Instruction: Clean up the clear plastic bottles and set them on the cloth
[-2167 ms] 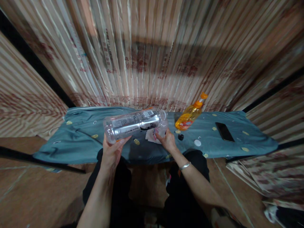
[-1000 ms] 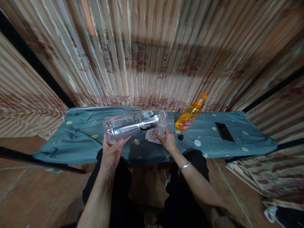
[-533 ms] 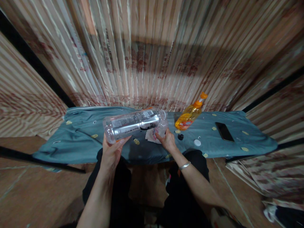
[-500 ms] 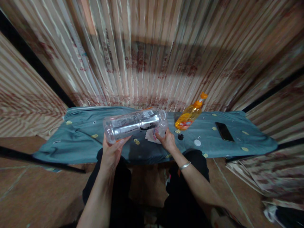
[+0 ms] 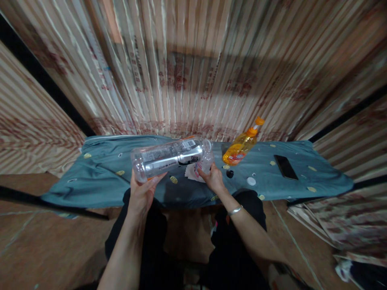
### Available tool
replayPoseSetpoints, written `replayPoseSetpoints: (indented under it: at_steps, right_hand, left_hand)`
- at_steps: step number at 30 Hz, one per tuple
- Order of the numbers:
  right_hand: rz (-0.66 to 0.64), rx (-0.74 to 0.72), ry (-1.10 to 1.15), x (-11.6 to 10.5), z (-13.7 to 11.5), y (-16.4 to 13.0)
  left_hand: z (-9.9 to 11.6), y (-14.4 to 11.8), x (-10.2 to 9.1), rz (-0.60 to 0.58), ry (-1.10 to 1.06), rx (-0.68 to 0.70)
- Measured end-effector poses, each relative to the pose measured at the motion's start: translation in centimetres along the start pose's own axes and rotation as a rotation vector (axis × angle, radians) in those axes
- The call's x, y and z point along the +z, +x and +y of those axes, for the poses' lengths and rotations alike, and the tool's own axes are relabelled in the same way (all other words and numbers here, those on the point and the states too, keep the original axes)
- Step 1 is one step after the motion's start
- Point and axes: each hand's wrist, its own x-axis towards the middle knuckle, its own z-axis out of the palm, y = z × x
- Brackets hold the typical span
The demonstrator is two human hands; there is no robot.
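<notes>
My left hand [image 5: 142, 195] clamps the tipped clear bottle [image 5: 167, 157], pouring into the small bottle [image 5: 206, 161] my right hand [image 5: 214, 180] grips; next, level it gently.

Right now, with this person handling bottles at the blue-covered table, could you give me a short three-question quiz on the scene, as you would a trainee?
1. True or false: the left hand holds the large clear bottle upright.
2. What does the right hand grip? A) the orange pump bottle B) a small clear bottle C) the black phone
3. Fill in: a black cap and a ____ cap lie on the blue cloth.

Key: 1 false, it is tipped on its side, mouth toward the small bottle. 2 B. 3 white.
</notes>
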Motion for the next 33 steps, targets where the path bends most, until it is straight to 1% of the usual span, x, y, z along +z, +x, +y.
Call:
replayPoseSetpoints:
  at_steps: [11,16,20,25,33]
  right_hand:
    - [-0.017,0.013,-0.046,-0.41,-0.62,-0.08]
    - [-0.027,0.028,-0.081,-0.3,-0.61,-0.02]
    - [-0.017,0.017,-0.074,-0.24,-0.55,-0.01]
    - [-0.017,0.031,-0.079,-0.37,-0.7,-0.08]
    - [-0.019,0.021,-0.05,-0.54,-0.94,-0.11]
  left_hand:
    - [-0.08,0.04,-0.23,-0.037,-0.001,0.018]
    - [-0.2,0.07,-0.26,0.0,-0.011,0.016]
    - [-0.19,0.09,-0.35,-0.033,-0.009,0.009]
    - [-0.03,0.01,-0.12,-0.012,-0.014,0.015]
    - [-0.07,0.01,-0.13,-0.018,-0.009,0.011]
